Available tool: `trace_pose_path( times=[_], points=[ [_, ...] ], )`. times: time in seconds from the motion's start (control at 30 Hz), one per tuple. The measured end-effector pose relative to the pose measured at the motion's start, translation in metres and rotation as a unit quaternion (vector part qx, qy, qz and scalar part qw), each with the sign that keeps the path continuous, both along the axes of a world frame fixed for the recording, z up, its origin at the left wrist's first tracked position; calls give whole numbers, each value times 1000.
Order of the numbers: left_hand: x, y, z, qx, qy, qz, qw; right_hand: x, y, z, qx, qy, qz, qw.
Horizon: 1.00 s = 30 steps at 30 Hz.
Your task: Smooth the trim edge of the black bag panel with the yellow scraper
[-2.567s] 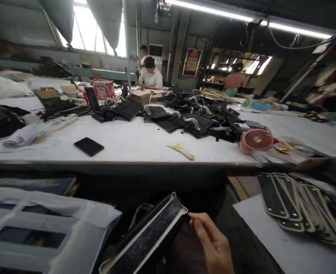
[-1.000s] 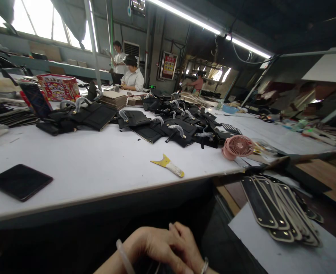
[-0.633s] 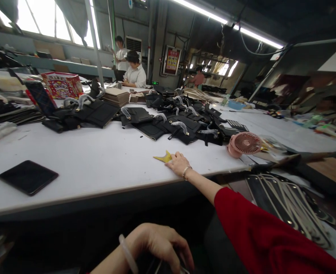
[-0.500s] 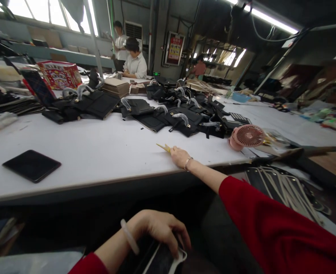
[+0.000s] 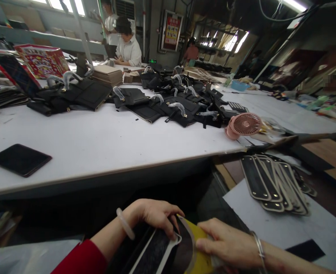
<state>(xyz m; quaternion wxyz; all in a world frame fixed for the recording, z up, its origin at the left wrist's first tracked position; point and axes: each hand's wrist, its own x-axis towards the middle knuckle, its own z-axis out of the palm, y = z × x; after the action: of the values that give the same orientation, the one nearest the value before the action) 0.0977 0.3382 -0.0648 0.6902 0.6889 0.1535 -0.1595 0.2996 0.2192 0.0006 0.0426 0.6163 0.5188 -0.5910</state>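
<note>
At the bottom of the view, my left hand (image 5: 159, 216) is closed on a black piece with pale edging (image 5: 153, 249), its fingers curled over the top corner. My right hand (image 5: 223, 240) faces it from the right. Its thumb and fingers pinch a yellow piece (image 5: 198, 258) with a curved greyish border, right beside the black piece. Whether the yellow and black pieces are joined I cannot tell. The lower parts of both run out of the frame.
Across the white table (image 5: 99, 146) lie black bags (image 5: 182, 108) with wrapped handles, a dark tablet (image 5: 19, 159) and a pink fan (image 5: 243, 125). At right, pale-edged black panels (image 5: 273, 186) overlap in a stack. A co-worker (image 5: 128, 45) sits beyond the table.
My right hand has come back from the tabletop, where it held a small yellow tool, to the yellow piece beside my left hand. That tool no longer shows on the table.
</note>
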Motion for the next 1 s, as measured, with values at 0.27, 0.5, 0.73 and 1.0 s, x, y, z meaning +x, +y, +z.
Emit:
trace_pose_path(
  times=[0.27, 0.5, 0.73, 1.0],
  points=[
    [-4, 3, 13, 72, 33, 18, 997, -23, -2, -17, 37, 14, -24, 999],
    [-5, 2, 9, 102, 39, 33, 993, -33, 2, -5, 68, -13, 0, 998],
    [-6, 2, 9, 82, 48, 40, 995, -34, 1, -14, 66, 17, -7, 998],
    [-7, 2, 11, 48, 40, 61, 996, -38, 1, -23, 64, 90, -22, 994]
  ],
)
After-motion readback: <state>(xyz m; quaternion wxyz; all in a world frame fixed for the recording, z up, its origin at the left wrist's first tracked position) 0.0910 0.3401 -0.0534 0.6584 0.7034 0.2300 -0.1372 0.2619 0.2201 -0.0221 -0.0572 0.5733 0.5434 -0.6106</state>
